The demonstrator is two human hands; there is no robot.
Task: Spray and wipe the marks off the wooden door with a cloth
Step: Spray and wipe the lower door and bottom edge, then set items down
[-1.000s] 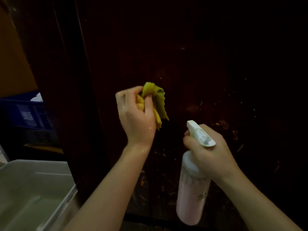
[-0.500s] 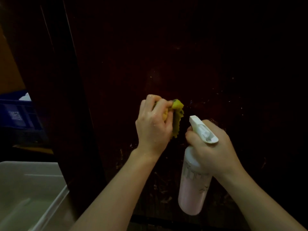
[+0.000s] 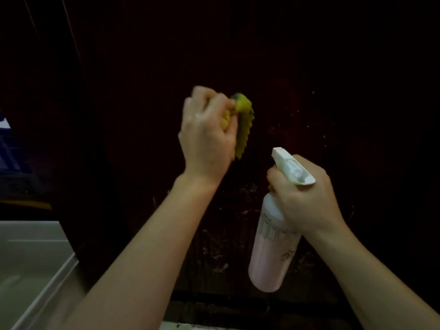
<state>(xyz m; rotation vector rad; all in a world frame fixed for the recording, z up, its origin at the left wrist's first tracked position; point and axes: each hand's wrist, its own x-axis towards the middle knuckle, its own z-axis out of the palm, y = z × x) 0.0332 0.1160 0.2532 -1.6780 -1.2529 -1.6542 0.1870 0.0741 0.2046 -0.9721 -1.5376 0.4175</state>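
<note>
Against the dark door (image 3: 309,67), left hand (image 3: 207,139) gripping the cloth (image 3: 244,120) has shifted right; right hand (image 3: 302,194) still grips the bottle (image 3: 271,258).

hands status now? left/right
Left hand: closed, gripping the yellow cloth at the door.
Right hand: closed around the spray bottle neck.

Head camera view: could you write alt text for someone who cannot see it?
A left hand grips a bunched yellow cloth against a dark wooden door flecked with marks, while the right hand holds a white spray bottle of pink liquid. A pale plastic tub sits lower left.
</note>
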